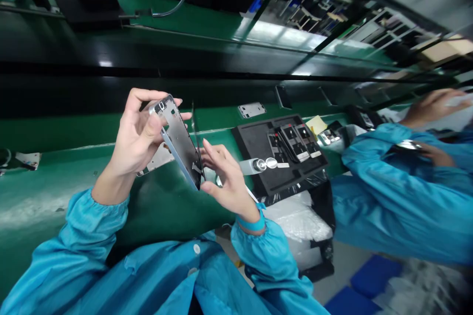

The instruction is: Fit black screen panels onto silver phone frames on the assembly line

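Observation:
My left hand grips a metal phone frame by its upper end and holds it tilted above the green bench. My right hand pinches the frame's lower right edge with thumb and fingers; a thin dark strip stands up beside the frame, close to those fingers. Both my sleeves are blue, with a blue band on the right wrist. A flat silver plate lies on the bench under the frame.
A black foam tray with small parts sits to the right on the green bench. A white plate lies behind it. A co-worker's blue sleeve and hands fill the right side. A bagged bin stands below.

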The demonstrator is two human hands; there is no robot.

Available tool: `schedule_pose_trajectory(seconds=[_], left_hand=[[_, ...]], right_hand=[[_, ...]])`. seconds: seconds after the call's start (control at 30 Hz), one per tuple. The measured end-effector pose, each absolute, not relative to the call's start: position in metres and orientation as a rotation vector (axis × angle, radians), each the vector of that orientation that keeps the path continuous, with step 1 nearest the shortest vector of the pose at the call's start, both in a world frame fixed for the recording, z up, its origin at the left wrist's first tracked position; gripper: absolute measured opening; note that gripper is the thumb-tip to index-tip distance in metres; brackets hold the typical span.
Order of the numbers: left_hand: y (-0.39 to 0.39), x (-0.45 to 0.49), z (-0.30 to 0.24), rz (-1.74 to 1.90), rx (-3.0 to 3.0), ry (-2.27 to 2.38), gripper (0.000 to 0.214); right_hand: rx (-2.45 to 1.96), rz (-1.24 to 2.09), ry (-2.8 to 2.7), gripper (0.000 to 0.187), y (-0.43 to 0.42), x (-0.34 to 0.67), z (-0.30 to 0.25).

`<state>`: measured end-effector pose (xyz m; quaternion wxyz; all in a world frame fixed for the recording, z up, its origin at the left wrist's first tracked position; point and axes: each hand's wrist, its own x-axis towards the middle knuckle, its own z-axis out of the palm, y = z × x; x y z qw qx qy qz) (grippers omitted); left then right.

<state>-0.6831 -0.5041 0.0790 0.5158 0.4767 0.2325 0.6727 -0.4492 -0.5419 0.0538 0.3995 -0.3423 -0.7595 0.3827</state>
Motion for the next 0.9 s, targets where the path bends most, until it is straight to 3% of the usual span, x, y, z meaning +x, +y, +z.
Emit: schedule_pose_trajectory(seconds=[0.2, 0.37, 0.7, 0.83, 0.9], left_hand=[[-0.497, -0.686, 0.07, 1.641, 1.397, 0.593, 0.034], [-0.495, -0.69, 0.068, 1.643, 1.364, 0.712, 0.046], [-0.509, -0.676, 0.075, 1.656, 1.286, 0.594, 0.036], [-0.514, -0.66, 0.075, 1.638, 1.056, 0.569, 0.049], [-0.516, -0.654, 0.074, 1.599, 0.954, 0.604, 0.056]], right_hand=[[-0.87, 1.072, -1.691, 0.082, -0.546, -0.48, 0.026], [-0.842, 0.965, -1.818, 0.085, -0.536, -0.487, 0.028], [-0.823, 0.764, -1.908, 0.076, -0.524, -0.492, 0.023], [-0.853, 0.728, -1.897, 0.068, -0.527, -0.497, 0.022], [-0.871, 0.71, -1.852, 0.076, -0.529, -0.496, 0.03]])
